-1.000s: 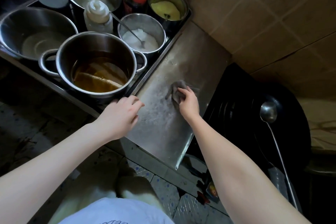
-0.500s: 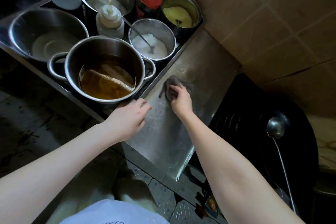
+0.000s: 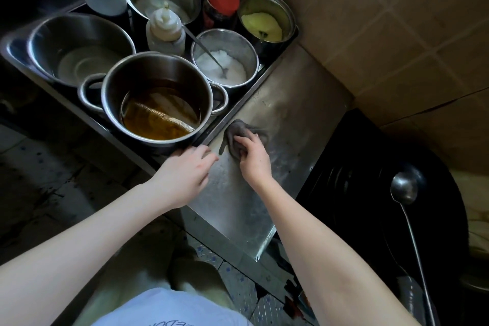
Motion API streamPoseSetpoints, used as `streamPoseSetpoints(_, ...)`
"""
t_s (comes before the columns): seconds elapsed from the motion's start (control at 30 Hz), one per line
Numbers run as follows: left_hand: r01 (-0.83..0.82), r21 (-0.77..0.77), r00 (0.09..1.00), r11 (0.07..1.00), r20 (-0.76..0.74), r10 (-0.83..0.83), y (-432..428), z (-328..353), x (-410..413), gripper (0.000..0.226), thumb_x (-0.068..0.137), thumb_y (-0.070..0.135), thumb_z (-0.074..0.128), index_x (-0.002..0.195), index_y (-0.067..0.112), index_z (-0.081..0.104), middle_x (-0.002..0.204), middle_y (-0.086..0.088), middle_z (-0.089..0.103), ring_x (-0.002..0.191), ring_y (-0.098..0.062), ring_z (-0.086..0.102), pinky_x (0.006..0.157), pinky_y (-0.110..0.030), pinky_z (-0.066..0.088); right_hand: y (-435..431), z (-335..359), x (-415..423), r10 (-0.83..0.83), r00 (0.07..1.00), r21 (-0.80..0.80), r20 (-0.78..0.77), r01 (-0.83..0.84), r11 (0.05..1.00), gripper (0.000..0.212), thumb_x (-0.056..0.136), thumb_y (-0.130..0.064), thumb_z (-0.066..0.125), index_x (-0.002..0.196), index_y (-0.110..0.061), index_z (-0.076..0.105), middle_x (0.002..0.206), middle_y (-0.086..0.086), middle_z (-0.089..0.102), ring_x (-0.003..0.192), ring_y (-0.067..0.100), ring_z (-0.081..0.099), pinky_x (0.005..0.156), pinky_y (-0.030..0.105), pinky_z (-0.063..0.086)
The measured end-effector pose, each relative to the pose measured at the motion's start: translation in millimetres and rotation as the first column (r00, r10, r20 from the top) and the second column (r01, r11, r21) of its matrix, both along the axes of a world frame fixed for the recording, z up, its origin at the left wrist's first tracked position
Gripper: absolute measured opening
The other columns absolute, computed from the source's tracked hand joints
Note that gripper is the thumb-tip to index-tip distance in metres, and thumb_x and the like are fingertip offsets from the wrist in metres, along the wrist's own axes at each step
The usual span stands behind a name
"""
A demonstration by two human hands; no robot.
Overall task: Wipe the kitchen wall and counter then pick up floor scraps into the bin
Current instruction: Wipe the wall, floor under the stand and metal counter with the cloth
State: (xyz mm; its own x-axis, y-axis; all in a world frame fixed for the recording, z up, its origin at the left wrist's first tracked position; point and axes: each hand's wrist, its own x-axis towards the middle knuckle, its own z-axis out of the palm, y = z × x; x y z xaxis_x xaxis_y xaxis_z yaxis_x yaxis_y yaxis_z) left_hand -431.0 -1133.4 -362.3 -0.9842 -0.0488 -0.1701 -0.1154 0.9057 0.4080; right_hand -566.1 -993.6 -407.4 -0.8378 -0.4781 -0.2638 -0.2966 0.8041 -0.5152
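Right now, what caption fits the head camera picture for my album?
Right hand presses a grey cloth on the steel counter beside the big pot.

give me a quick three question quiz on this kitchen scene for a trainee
1. True or false: the right hand holds a grey cloth on the steel counter.
2. What is in the big pot? A white powder; B brown liquid; C yellow paste.
3. Which hand holds nothing?

Key: 1 true; 2 B; 3 the left hand.
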Motion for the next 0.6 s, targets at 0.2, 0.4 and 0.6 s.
streamPoseSetpoints(0.2, -0.032, -0.031, 0.999, 0.999, 0.007, 0.032, 3.6, 2.4, 24.3, 0.042, 0.096, 0.032, 0.045, 0.136, 0.024, 0.041, 0.142, 0.001, 0.039, 0.122, -0.018, 0.046, 0.092, -0.032, 0.042, 11.5, -0.2, 33.6, 0.084, 0.996, -0.013, 0.025, -0.083, 0.996, 0.048, 0.088, 0.003, 0.047, 0.127, -0.022, 0.058, 0.152, -0.005, 0.033, 0.144, 0.019, 0.020, 0.110, 0.037, 0.033)
streamPoseSetpoints(0.4, -0.102, 0.000, 0.995, 0.995, 0.007, 0.102, 5.5, 2.8, 54.5, 0.041, 0.095, 0.027, 0.049, 0.135, 0.019, 0.047, 0.139, -0.002, 0.046, 0.119, -0.022, 0.051, 0.093, -0.037, 0.045, 24.5, -6.7, 71.7, 0.211, 0.977, 0.039, 0.019, -0.211, 0.977, 0.047, 0.089, 0.001, 0.048, 0.127, -0.025, 0.057, 0.154, -0.005, 0.030, 0.145, 0.018, 0.019, 0.107, 0.039, 0.038)
streamPoseSetpoints(0.6, -0.155, -0.021, 0.988, 0.988, 0.019, 0.155, 6.4, 5.9, 76.3, 0.040, 0.093, 0.024, 0.052, 0.131, 0.015, 0.051, 0.133, -0.005, 0.051, 0.114, -0.027, 0.053, 0.090, -0.040, 0.045, 33.7, -10.1, 110.5, 0.284, 0.959, 0.026, -0.005, -0.284, 0.959, 0.045, 0.086, -0.004, 0.057, 0.125, -0.028, 0.057, 0.153, -0.008, 0.032, 0.144, 0.017, 0.021, 0.099, 0.035, 0.044)
